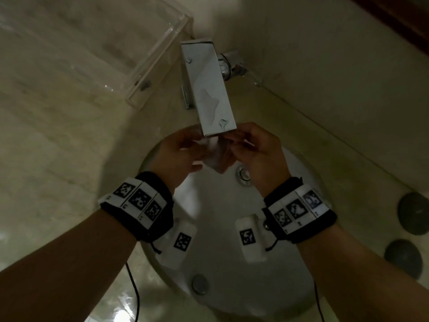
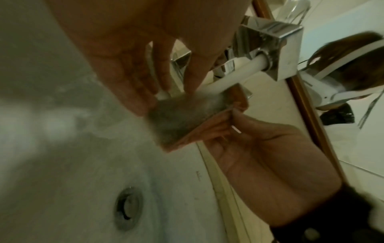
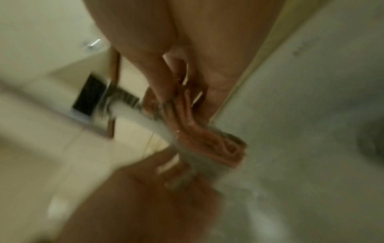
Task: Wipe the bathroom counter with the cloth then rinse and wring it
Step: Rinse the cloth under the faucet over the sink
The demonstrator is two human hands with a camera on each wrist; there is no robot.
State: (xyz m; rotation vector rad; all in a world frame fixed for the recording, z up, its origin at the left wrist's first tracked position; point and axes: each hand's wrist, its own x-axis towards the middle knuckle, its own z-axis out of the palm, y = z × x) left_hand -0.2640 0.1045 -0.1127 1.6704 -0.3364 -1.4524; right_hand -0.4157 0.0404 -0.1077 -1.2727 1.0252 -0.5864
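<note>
A small orange-pink cloth [image 1: 218, 160] hangs bunched over the white sink basin [image 1: 222, 228], right under the spout of the chrome faucet [image 1: 209, 89]. My left hand [image 1: 185, 152] pinches its left side and my right hand [image 1: 251, 145] grips its right side. In the left wrist view the water stream [image 2: 228, 77] runs from the faucet [image 2: 276, 49] onto the cloth [image 2: 187, 125], which is stretched between my left fingers [image 2: 141, 95] and my right hand [image 2: 259, 148]. The blurred right wrist view shows the cloth [image 3: 199, 136] folded and wet, with water [image 3: 141, 120] hitting it.
A beige marble counter [image 1: 58, 135] surrounds the basin. A clear acrylic tray [image 1: 139, 66] stands at the back left beside the faucet. The drain [image 1: 242, 175] lies just below my hands, and an overflow cap [image 1: 199, 283] sits at the near rim. Two dark round objects [image 1: 415, 212] rest on the right.
</note>
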